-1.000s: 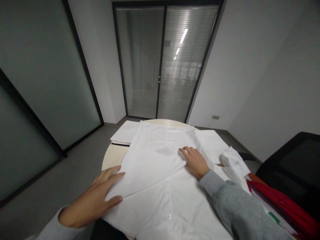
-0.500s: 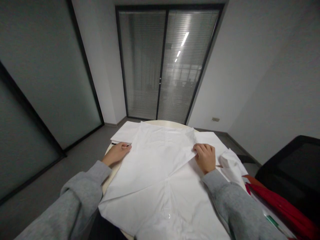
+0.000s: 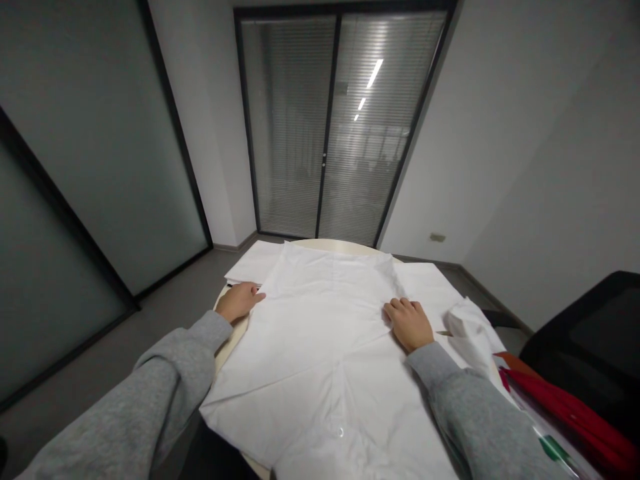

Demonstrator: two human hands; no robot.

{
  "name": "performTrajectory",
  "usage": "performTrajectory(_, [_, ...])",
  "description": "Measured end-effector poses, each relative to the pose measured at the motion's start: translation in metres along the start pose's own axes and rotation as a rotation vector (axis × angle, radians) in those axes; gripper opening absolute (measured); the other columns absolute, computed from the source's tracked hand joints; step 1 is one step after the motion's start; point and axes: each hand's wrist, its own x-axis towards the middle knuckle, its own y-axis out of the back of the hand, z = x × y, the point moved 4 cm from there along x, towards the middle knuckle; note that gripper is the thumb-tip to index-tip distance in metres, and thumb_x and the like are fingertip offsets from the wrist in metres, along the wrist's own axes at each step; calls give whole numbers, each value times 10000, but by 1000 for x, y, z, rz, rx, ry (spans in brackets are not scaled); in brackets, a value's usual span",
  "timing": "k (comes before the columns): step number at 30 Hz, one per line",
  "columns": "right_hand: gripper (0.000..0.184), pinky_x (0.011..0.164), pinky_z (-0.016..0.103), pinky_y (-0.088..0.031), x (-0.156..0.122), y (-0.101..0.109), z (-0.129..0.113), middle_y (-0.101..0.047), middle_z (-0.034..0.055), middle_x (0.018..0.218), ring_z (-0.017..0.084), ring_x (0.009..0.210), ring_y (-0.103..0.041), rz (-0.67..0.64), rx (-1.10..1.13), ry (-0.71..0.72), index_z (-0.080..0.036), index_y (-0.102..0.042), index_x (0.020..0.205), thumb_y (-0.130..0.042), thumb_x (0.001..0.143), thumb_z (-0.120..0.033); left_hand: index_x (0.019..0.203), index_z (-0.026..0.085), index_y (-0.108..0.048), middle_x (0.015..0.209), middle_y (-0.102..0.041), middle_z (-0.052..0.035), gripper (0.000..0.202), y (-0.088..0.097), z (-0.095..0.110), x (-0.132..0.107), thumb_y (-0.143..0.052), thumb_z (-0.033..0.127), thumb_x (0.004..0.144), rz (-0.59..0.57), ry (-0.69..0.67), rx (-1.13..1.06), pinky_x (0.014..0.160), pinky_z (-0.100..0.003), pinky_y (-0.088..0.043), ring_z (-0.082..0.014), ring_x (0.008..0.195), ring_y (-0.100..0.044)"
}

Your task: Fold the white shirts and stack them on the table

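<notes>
Our table [image 3: 333, 246] bears the white garment [image 3: 310, 333], spread from far edge to near. By the left edge our left hand [image 3: 238, 301], fingers curled, touches it; toward the right edge our right hand [image 3: 409, 324] rests on it, fingers bent. We cannot tell whether either grips.

On our pale, curved counter [image 3: 340, 246], its far rim and left edge showing, we have a lightly wrinkled white garment [image 3: 310, 320] spread across the middle, folded cloth [image 3: 254, 261] at far left, and flat cloth [image 3: 427, 283] beside bunched cloth [image 3: 469, 328] at right.
</notes>
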Motion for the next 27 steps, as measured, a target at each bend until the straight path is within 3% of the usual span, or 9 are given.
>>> performTrajectory(3, [218,821,359,-314,-1,-4,6,-679,88,1067,243,993,-563,-5,41,-77,-195,-648,1060,-534,916,-78,883,222,-630,768,-685,-41,299,8,2,-12,-605,518,861,54,16,2,640,-271,-322,-215,749,-622])
performTrajectory(7, [326,829,361,-317,-1,-8,13,-688,88,1086,261,1028,-564,26,89,-119,-204,-631,1152,-551,871,-61,1127,204,-611,745,-683,-24,553,3,-10,-54,-644,647,796,-69,79,-167,631,-284,-368,-237,715,-646])
performTrajectory(10, [318,824,371,-318,1,-13,14,-698,74,1041,264,1012,-570,20,136,-114,-220,-652,1090,-551,842,-47,1216,192,-584,728,-649,15,640,-1,-16,-87,-731,574,724,-131,60,-353,619,-281,-393,-205,676,-620])
performTrajectory(13, [330,821,377,-324,1,-12,14,-693,79,1049,271,1013,-567,72,174,-129,-211,-645,1088,-569,808,-53,1294,189,-541,743,-593,56,693,1,-15,-104,-767,451,694,-158,88,-724,620,-260,-432,-152,658,-594])
performTrajectory(16, [355,815,378,-330,1,-8,16,-676,93,1036,274,992,-556,126,192,-121,-189,-637,1078,-563,766,-37,1286,195,-551,769,-569,67,744,5,-17,-107,-841,322,612,-210,216,-1019,663,-252,-496,-124,683,-613])
performTrajectory(18, [359,817,373,-336,0,-6,14,-662,95,1022,272,979,-547,141,222,-75,-182,-635,1044,-556,732,-25,1253,197,-578,843,-636,23,728,5,-18,-106,-873,282,593,-253,282,-1107,740,-283,-550,-150,763,-666])
performTrajectory(22, [289,837,370,-342,0,-5,10,-639,91,996,265,965,-532,184,311,18,-190,-609,952,-551,713,-38,1260,170,-576,1125,-722,-134,665,2,-16,-93,-863,421,715,-253,317,-1076,866,-334,-579,-230,979,-719])
performTrajectory(24, [231,838,369,-348,-1,-4,11,-625,93,983,263,957,-526,242,350,0,-198,-579,902,-548,725,-52,1290,158,-537,1097,-739,-137,706,-2,-14,-82,-834,497,745,-201,313,-997,813,-338,-583,-235,945,-730])
performTrajectory(27, [175,839,367,-355,-3,-4,20,-605,98,989,263,957,-520,353,382,-89,-214,-529,831,-541,741,-66,1296,159,-507,898,-748,-57,767,-7,-9,-64,-852,482,693,-126,226,-927,676,-329,-561,-219,761,-721])
